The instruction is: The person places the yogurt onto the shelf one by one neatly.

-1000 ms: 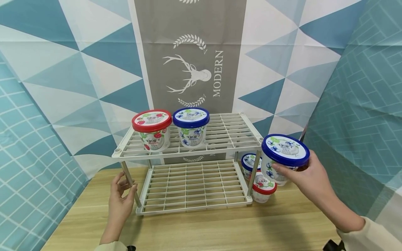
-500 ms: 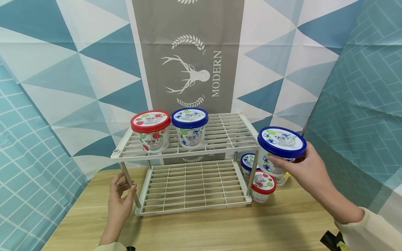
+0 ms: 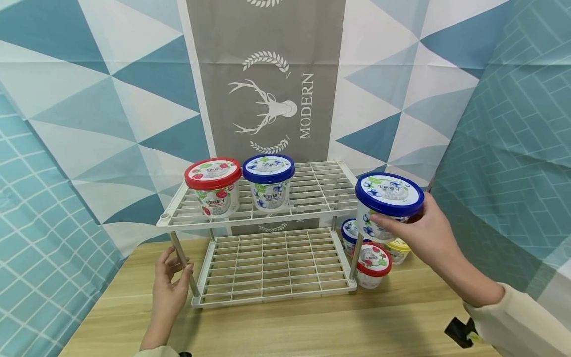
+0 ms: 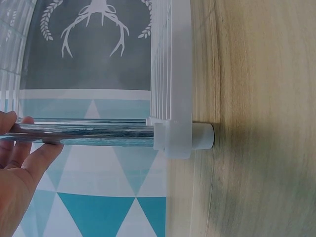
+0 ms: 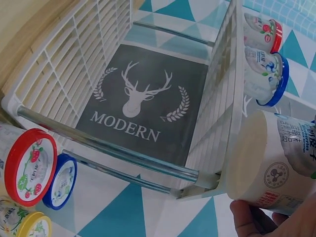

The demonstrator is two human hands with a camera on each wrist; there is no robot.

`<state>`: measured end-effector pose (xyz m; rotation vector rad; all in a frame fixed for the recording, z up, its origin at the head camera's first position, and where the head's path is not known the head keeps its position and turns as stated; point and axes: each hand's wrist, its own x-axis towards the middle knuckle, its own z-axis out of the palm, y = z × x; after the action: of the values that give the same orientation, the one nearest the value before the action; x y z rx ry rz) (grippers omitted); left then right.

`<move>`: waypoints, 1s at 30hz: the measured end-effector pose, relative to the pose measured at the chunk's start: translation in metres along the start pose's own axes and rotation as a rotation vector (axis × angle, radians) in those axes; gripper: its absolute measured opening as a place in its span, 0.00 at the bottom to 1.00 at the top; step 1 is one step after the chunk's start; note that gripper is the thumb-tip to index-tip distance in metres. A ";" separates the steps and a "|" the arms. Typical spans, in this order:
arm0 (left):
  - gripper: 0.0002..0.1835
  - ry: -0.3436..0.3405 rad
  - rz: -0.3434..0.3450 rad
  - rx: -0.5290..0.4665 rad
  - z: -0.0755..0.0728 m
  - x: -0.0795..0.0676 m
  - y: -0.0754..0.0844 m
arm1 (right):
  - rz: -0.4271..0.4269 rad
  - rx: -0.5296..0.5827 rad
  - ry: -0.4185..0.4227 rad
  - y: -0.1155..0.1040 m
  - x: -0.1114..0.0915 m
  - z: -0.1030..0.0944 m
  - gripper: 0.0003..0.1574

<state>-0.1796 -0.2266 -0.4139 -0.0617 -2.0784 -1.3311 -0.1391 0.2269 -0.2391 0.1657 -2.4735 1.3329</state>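
Note:
My right hand holds up a white tub with a blue lid and blueberry print, upright, overlapping the right front corner of a two-tier white rack. In the right wrist view the held tub shows its pale base beside the upper shelf. My left hand grips the rack's left front metal post, thumb and fingers on either side of it. On the upper shelf's left part stand a red-lidded strawberry tub and, to its right, another blue-lidded tub.
On the wooden table, right of the rack, stand a red-lidded tub, a blue-lidded tub and a yellow-lidded tub. A patterned cloth backdrop hangs behind the rack. The lower shelf lies just above the tabletop.
My right hand has moved the blue-lidded tub up and left toward the rack's upper shelf, uncovering the yellow-lidded tub behind. The left hand keeps its grip on the post.

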 end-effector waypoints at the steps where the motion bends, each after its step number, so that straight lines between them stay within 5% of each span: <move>1: 0.34 0.000 -0.001 0.000 0.000 0.000 0.000 | -0.004 0.002 0.002 -0.001 0.001 0.001 0.55; 30: 0.33 0.008 0.017 -0.018 0.000 0.000 0.002 | -0.055 0.039 -0.028 -0.029 0.025 0.018 0.57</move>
<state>-0.1792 -0.2254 -0.4124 -0.0811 -2.0549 -1.3381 -0.1595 0.1971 -0.2174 0.2611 -2.4483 1.3657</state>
